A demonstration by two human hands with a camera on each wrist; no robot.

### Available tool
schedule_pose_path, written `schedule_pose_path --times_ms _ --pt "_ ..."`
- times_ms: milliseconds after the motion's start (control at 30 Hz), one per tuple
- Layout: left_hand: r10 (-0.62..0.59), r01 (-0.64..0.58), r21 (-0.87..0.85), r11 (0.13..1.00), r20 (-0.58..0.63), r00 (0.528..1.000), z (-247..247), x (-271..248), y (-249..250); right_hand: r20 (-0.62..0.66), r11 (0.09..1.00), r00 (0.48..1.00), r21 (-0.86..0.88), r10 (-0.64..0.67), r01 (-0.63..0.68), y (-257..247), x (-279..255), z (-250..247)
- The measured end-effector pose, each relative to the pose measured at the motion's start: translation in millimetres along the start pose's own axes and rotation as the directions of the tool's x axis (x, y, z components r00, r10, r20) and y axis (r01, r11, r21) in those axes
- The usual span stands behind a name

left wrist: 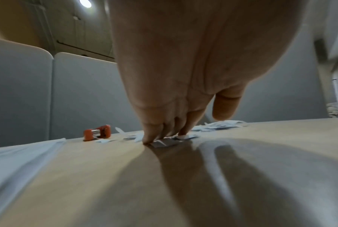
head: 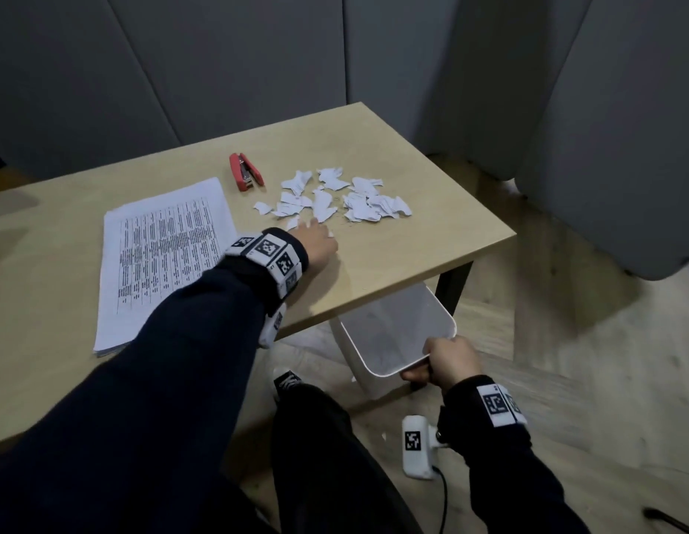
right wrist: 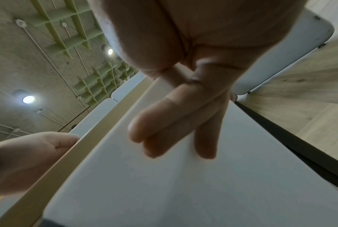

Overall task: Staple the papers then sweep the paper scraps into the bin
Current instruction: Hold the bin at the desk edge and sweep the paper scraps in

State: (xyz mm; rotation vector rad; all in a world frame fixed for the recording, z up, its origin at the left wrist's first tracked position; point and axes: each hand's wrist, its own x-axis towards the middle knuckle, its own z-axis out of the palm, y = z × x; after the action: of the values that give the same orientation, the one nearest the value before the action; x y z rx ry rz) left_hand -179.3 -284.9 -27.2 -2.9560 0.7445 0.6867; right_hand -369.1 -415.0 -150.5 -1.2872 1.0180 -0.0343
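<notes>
1. My left hand [head: 316, 244] lies on the bench [head: 431, 240], at the near edge of the scraps [head: 335, 196]. Its fingers [left wrist: 154, 132] are straight and close together, tips down on the wood, touching the nearest bits of torn paper. It grasps nothing.
2. In the left wrist view the thumb [left wrist: 225, 107] hangs clear of the bench, apart from the other fingers.
3. The scraps are a loose scatter of white pieces toward the right end of the bench, none over the edge.
4. My right hand [head: 446, 360] is below bench level and grips the bin [head: 396, 333] at its near right corner: thumb over the rim, fingers [right wrist: 175, 121] flat against the outer wall (the right wrist view shows them pressed on the white plastic).
5. The bin is white and tilted, its mouth turned up toward the bench edge, partly tucked under the bench's right front corner. I cannot tell whether it rests on the floor.
6. The papers [head: 158, 260] lie as one stack on the left part of the bench, printed side up, just beside my left sleeve [head: 173, 360]. I cannot tell from here whether a staple is in them.
7. The stapler [head: 245, 172] is red and sits beyond the papers' far right corner, near the scraps but not touching them.
</notes>
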Motion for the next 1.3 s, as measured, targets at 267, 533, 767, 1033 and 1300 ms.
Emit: schedule_pose_path --times_ms 267,533,767,1033,1300 --pt "0.208 -0.204 -0.054 0.978 0.090 0.974 27 -30 37 0.008 1.000 1.000 -0.014 0.012 -0.011 3 -1 -1" --pt "0.097 -0.097 -0.023 0.995 0.005 0.995 -8 -1 33 -0.003 0.999 1.000 -0.022 0.028 -0.028 5 1 -5" --pt "0.172 -0.186 0.175 0.967 0.093 0.981 14 -7 43 -0.013 0.998 0.999 -0.022 0.050 -0.051 7 7 -2" --pt "0.249 -0.248 -0.031 0.968 0.031 0.968 45 -43 61 -0.007 0.997 0.997 -0.013 0.076 -0.076 5 -1 4" --pt "0.366 -0.360 -0.094 0.928 0.054 0.929 63 -78 71 -0.020 0.999 0.999 0.015 0.037 -0.037 2 -9 4"
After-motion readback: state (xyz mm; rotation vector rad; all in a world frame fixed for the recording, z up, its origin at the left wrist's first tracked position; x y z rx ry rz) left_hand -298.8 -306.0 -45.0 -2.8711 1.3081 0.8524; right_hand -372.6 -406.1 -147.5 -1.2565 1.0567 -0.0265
